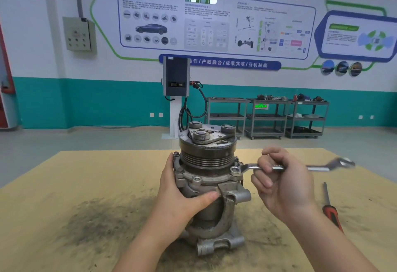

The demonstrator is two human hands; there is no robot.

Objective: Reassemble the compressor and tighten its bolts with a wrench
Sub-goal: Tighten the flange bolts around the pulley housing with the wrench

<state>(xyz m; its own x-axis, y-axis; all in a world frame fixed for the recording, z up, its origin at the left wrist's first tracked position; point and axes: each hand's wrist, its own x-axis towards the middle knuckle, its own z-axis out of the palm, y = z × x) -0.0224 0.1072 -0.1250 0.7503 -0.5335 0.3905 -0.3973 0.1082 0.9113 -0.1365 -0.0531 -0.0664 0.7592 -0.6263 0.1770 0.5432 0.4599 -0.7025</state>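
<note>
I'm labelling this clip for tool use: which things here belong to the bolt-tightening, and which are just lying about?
In use:
- compressor, upright on the table, steadied by the left hand
- wrench, gripped by the right hand, ring end at a flange bolt

Lying about:
- screwdriver, on the table at right
- carts along the far wall

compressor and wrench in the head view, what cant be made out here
- Bolt under the wrench ring end, head view: the ring covers it, so how far it is seated cannot be told.
- Wrench's far open end: blurred.
- Back of the compressor: hidden by its own body; the left hand covers its left side.
- Wrench shank: partly hidden by the right hand.
- Screwdriver handle end: behind the right forearm.
</note>
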